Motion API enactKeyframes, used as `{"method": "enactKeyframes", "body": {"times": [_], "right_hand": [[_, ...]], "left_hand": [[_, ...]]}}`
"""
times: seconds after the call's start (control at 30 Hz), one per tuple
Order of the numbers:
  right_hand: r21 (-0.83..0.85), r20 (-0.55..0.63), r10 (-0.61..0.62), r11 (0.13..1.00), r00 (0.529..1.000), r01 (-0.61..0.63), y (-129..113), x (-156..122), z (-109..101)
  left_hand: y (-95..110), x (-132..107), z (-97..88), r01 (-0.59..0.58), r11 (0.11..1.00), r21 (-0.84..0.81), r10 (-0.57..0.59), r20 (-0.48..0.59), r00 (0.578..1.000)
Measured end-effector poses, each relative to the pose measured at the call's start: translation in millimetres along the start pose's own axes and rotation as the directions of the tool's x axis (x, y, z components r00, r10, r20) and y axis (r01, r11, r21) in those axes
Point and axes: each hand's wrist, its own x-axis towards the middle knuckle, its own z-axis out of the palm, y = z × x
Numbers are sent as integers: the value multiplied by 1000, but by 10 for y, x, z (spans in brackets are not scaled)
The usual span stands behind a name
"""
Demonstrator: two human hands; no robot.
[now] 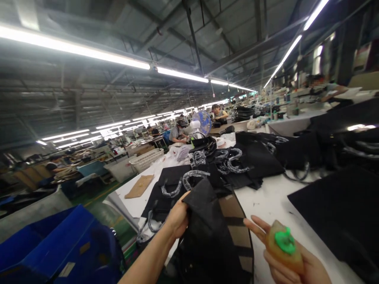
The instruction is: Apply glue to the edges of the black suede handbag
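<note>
My left hand (178,218) grips the upper edge of a black fabric bag (217,236) that lies on the white worktable (266,201) in front of me. A brown strip runs down the bag's front. My right hand (291,260), at the lower right, holds a small amber bottle with a green cap (284,244), its fingers wrapped under it. The two hands are on either side of the bag.
Several black bags with plastic-wrapped handles (207,165) are piled across the table, and a large black sheet (340,213) lies at right. A blue bin (59,248) stands at lower left. A fan (204,123) and other workers sit farther back.
</note>
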Motion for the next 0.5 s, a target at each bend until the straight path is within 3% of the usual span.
{"method": "enactKeyframes", "body": {"times": [0.13,0.27,0.37,0.5], "right_hand": [[46,-33,-17,999,999,18,-70,-58,-35],[50,-22,8,999,1000,-6,28,-4,23],[42,-25,19,999,999,-18,137,79,124],[-16,-21,17,1000,1000,-18,276,292,378]], "left_hand": [[-25,-79,-42,26,1000,14,-26,2,1000],[-9,-96,2,108,993,-39,-110,-57,992],[-17,-109,60,146,988,-57,-150,-82,985],[-128,-146,209,93,996,-19,-93,-37,995]]}}
